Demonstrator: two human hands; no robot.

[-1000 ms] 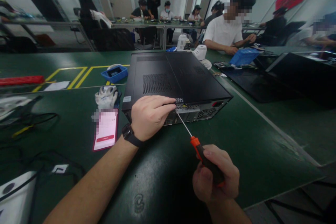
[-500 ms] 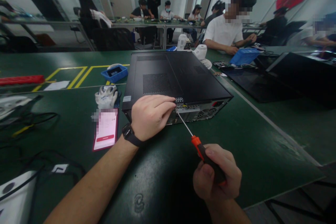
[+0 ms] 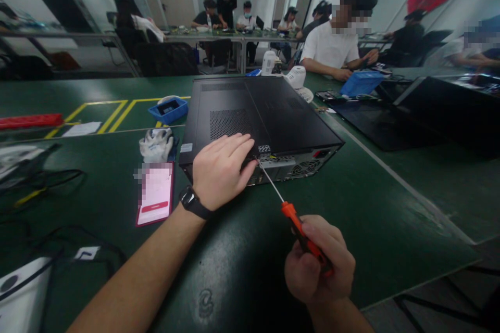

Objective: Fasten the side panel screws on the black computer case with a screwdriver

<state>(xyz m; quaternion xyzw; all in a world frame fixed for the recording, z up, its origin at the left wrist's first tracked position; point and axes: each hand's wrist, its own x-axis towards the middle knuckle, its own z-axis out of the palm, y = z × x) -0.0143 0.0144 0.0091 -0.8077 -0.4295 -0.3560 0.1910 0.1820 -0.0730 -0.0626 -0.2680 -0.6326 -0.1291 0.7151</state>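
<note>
A black computer case (image 3: 289,114) lies flat on the green table, its back panel with the fan grille turned toward me. My left hand (image 3: 222,166), with a black watch on the wrist, rests on the near top edge of the case, fingers stretched out and thumb apart. In my right hand (image 3: 320,260) is a screwdriver (image 3: 289,209) with an orange and black handle, fingers wrapped round it. The shaft slants up to the left, and its tip meets the case's back edge beside my left thumb. Whatever screw sits at the tip is too small to make out.
Left of the case lie grey-white gloves (image 3: 156,144), a phone (image 3: 155,195) with a lit screen and a blue tray (image 3: 169,110). Dark cables (image 3: 58,177) spread at far left. A black panel (image 3: 375,119) lies to the right. A person in white (image 3: 332,44) works across the table.
My left hand's fingers have moved off the screwdriver tip and now lie flatter on the case top. The screwdriver handle has turned in my right hand, with more orange showing.
</note>
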